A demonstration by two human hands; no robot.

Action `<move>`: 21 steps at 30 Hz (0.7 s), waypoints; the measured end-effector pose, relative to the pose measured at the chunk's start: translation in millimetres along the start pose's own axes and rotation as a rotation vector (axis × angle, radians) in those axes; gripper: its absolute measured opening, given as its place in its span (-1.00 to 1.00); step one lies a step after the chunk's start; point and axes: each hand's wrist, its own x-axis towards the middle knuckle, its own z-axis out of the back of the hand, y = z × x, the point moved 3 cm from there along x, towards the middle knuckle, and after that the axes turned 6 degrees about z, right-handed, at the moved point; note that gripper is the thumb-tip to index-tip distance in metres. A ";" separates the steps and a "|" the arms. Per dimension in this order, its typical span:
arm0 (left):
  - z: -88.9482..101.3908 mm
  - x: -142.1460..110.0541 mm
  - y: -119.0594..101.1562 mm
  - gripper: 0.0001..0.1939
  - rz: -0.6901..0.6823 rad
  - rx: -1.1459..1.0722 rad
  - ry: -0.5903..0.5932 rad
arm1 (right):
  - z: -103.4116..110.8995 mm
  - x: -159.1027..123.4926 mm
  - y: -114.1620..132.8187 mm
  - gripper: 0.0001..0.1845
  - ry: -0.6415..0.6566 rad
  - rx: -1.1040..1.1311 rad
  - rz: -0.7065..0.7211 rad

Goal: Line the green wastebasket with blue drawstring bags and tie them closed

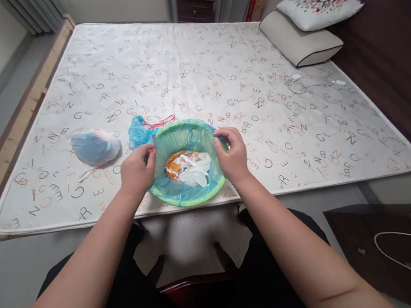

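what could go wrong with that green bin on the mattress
The green plastic bin sits on the soft mattress close to its edge, so it might tip and spill the orange and white plastic waste. The blue liner at the rim, between the left hand and right hand, could tear or slip inward if pulled.

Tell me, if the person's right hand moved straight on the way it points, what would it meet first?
The rim of the green bin, where the fingers of the right hand already rest against the blue plastic liner. Depth is hard to judge from this view.
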 end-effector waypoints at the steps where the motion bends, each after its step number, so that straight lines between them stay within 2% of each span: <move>1: -0.2 0.2 0.3 -0.69 -0.001 0.000 0.000 | -0.6 -0.2 0.6 -0.90 0.000 -0.009 0.022; 8: -0.1 0.4 0.0 -0.70 -0.019 0.005 -0.010 | 0.9 2.0 -1.5 -0.89 0.047 -0.113 0.081; 11: 0.7 0.8 -0.7 -0.71 -0.020 0.013 -0.011 | 1.6 5.5 10.1 -0.79 0.068 -0.260 0.116; 14: 1.3 1.5 -1.5 -0.73 -0.011 0.011 -0.010 | 0.4 6.2 53.4 -0.61 0.111 -0.290 0.170; 15: 1.4 1.7 -2.0 -0.73 -0.009 0.008 -0.009 | -0.2 5.2 74.4 -0.57 0.154 -0.195 0.194; 17: 1.8 2.0 -3.5 -0.74 -0.005 -0.003 -0.008 | -1.3 0.9 121.6 -0.53 0.343 0.137 0.289; 19: 2.2 2.3 -4.8 -0.74 0.005 -0.015 -0.009 | 6.4 -3.6 165.3 -0.54 0.456 0.437 0.421; 21: 2.5 2.8 -5.4 -0.75 0.015 -0.024 -0.014 | 16.2 -8.8 195.9 -0.62 0.647 0.507 0.537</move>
